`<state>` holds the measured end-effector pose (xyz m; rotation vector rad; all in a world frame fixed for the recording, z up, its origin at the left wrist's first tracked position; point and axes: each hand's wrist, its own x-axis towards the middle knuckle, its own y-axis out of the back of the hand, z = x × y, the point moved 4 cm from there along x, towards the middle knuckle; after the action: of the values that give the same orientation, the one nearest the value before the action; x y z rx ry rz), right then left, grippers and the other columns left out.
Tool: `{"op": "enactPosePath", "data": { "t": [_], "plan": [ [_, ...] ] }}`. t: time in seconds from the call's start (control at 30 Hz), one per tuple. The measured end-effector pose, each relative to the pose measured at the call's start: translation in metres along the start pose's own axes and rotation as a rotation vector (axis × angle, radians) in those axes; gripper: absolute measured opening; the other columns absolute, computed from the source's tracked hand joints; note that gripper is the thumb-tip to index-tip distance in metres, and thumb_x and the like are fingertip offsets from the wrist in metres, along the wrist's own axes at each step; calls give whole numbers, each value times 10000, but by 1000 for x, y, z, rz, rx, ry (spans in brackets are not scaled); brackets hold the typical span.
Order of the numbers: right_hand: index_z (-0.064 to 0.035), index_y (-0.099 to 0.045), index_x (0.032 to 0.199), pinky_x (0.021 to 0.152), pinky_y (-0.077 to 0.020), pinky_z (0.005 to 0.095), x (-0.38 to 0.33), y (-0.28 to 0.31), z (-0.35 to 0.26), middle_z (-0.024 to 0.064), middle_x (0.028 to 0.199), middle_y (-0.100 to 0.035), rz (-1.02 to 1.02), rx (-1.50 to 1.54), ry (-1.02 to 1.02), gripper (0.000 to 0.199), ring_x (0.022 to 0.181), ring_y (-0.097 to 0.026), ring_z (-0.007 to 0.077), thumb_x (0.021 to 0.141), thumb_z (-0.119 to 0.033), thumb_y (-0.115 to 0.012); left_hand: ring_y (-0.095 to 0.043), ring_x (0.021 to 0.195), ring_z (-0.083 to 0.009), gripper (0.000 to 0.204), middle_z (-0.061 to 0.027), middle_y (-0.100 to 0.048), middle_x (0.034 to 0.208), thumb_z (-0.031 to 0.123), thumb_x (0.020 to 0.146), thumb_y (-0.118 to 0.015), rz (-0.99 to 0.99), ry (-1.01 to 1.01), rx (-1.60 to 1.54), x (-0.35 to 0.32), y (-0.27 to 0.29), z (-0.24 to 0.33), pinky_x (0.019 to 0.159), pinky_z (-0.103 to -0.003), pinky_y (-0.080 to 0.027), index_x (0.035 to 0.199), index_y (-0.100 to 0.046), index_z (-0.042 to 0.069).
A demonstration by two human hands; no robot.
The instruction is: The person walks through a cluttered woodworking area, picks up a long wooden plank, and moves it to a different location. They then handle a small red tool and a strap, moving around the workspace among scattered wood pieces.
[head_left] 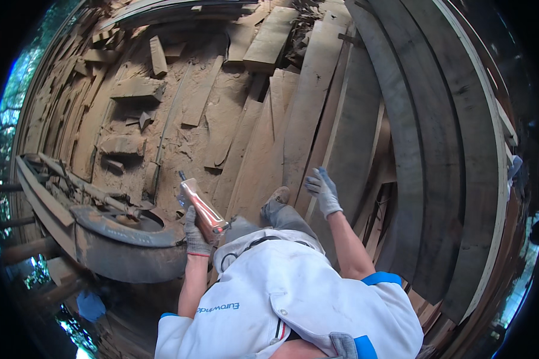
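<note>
Two gloved hands are working over a sawdust-covered plank floor [221, 113]. Left hand [196, 236] is wrapping its fingers tightly around the lower end of a reddish, glossy wooden piece [201, 209], holding it tilted, its upper end pointing up and away from the body. Right hand [323, 190] is hanging empty, fingers spread loosely, hovering above a long pale plank [308, 113] and not clearly touching it.

Taking the wooden piece as landmark: a grey curved trough-like form [126, 239] is lying just to its left and below; scattered offcuts [138, 88] are resting well beyond it, half sunk in sawdust; the long planks are running off to its right; a shoe [277, 195] is standing just right of it, between the two hands. A stack of dark curved boards [437, 155] is sitting far right.

Progress, as judged: the piece is looking smooth and shiny, so shaping or finishing seems largely done. It is being carried in the hand, not set down anywhere. Whether anything is left to do to it cannot be told.
</note>
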<state>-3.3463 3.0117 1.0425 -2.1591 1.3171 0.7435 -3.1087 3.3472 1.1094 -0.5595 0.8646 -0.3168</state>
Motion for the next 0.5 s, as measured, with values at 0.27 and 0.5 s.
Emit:
{"op": "enactPosePath", "data": {
  "t": [0.27,0.5],
  "plan": [
    [-135,-576,1008,481,-414,346,19,202,61,29,717,-571,591,-106,-309,345,558,-551,159,950,-469,-513,-561,1007,-183,537,-9,-556,1152,450,901,-578,-354,131,40,86,-136,-6,829,-386,-499,1351,-463,183],
    [-95,-614,1176,580,-455,354,63,184,43,80,898,-668,452,-316,-466,493,690,-620,179,929,-511,-521,-587,1013,-219,546,-26,-567,1189,445,868,-629,-112,69,360,195,-233,-37,859,-372,-506,1296,-525,122]
  ]
}}
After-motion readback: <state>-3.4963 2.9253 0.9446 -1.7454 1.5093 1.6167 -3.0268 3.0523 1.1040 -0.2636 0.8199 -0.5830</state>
